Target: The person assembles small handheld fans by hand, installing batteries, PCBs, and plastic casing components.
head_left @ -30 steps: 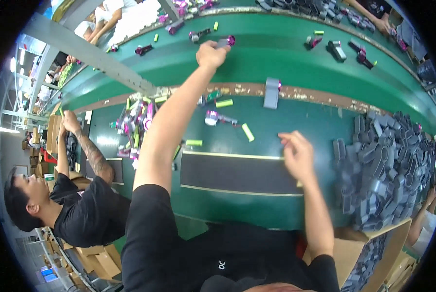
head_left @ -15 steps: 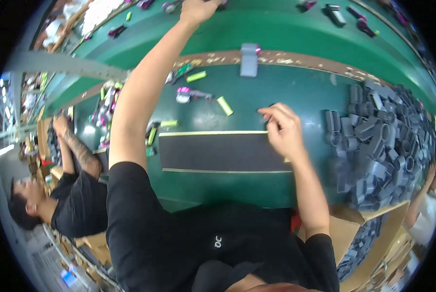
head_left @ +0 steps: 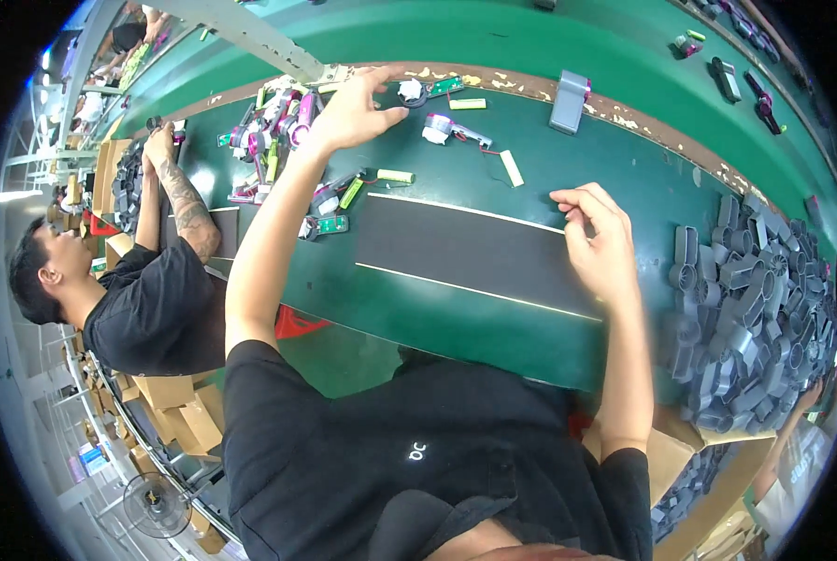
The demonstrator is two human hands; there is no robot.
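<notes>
My left hand (head_left: 357,110) reaches out at the back of the green bench, thumb and fingers apart, with nothing in it. Beside it lies a pile of small purple-and-grey device assemblies (head_left: 273,131) with green cells. To its right are a green circuit board (head_left: 444,86) and a purple-and-white motor part (head_left: 446,129), apparently wired to a yellow-green battery cell (head_left: 511,168). My right hand (head_left: 603,238) hovers over the right end of a black mat (head_left: 474,252), fingers curled in toward the thumb. Whatever it may pinch is too small to make out.
A heap of grey plastic housings (head_left: 755,309) covers the bench's right side. One grey housing (head_left: 568,103) leans on the brown ledge (head_left: 643,122). Beyond runs a green conveyor (head_left: 493,37) carrying parts. A co-worker (head_left: 147,309) sits left; a cardboard box (head_left: 708,467) stands lower right.
My left hand has come back from the conveyor to the near side of the ledge, its fingers now apart. The view has turned, so the bench appears tilted. My right hand stays curled over the mat.
</notes>
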